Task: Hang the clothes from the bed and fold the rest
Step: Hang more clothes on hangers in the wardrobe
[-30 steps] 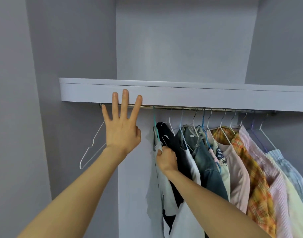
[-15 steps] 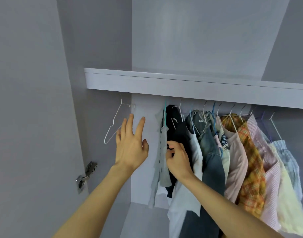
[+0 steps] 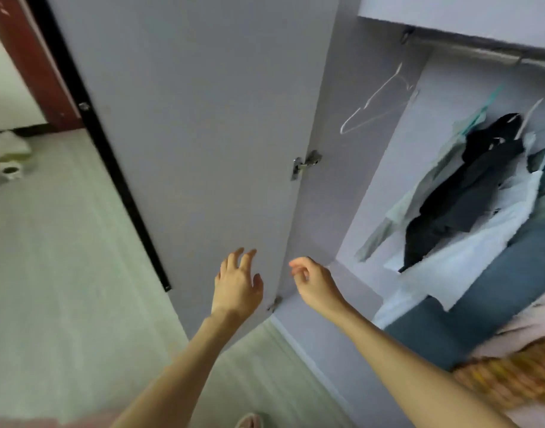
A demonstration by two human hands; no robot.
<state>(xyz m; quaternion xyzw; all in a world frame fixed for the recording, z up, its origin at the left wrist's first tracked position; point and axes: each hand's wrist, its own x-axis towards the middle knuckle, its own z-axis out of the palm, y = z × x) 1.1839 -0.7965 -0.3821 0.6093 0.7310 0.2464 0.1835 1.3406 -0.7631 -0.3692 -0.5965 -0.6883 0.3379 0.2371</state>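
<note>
Both my hands hang low in front of the open wardrobe and hold nothing. My left hand (image 3: 238, 281) has relaxed, spread fingers in front of the wardrobe door (image 3: 203, 118). My right hand (image 3: 313, 281) has loosely curled fingers near the wardrobe's bottom edge. Hanging clothes (image 3: 469, 193), black, pale grey, white and denim, fill the rail (image 3: 481, 52) at the right. An empty white wire hanger (image 3: 378, 100) hangs alone at the rail's left end. The view is tilted and blurred.
The lilac wardrobe door stands open at the centre, with a metal hinge (image 3: 305, 163). Pale wooden floor (image 3: 64, 257) spreads to the left. A dark red door frame (image 3: 33, 57) and a small pale object (image 3: 8, 171) on the floor lie at the far left.
My right hand has let go of the hanging clothes and both hands have dropped away from the rail. The view has swung left and down, showing the door and floor.
</note>
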